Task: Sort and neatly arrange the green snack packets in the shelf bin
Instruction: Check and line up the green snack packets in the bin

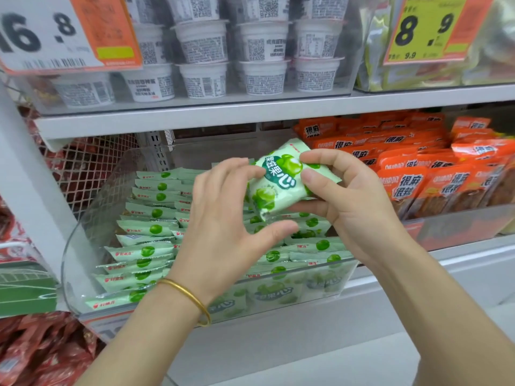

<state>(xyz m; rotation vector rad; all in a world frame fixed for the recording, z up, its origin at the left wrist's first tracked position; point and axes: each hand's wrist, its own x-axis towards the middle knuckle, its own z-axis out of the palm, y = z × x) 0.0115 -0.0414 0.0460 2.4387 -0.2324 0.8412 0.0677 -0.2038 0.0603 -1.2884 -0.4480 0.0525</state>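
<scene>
A clear plastic shelf bin (83,246) holds several green snack packets (147,228), stacked on edge in a row at the left and lying looser at the right. Above the bin, my right hand (345,196) grips one green packet (278,182), thumb on its front and fingers curled behind and over its top. My left hand (223,218) reaches to the same packet, fingertips touching its left edge and the thumb spread underneath, apart from it. A gold bangle sits on my left wrist.
Orange snack packets (418,174) fill the bin to the right. White cups (259,76) stand stacked on the shelf (195,115) above, with price tags (423,29) hanging in front. A wire mesh divider (83,168) and red packets (41,352) are at the left.
</scene>
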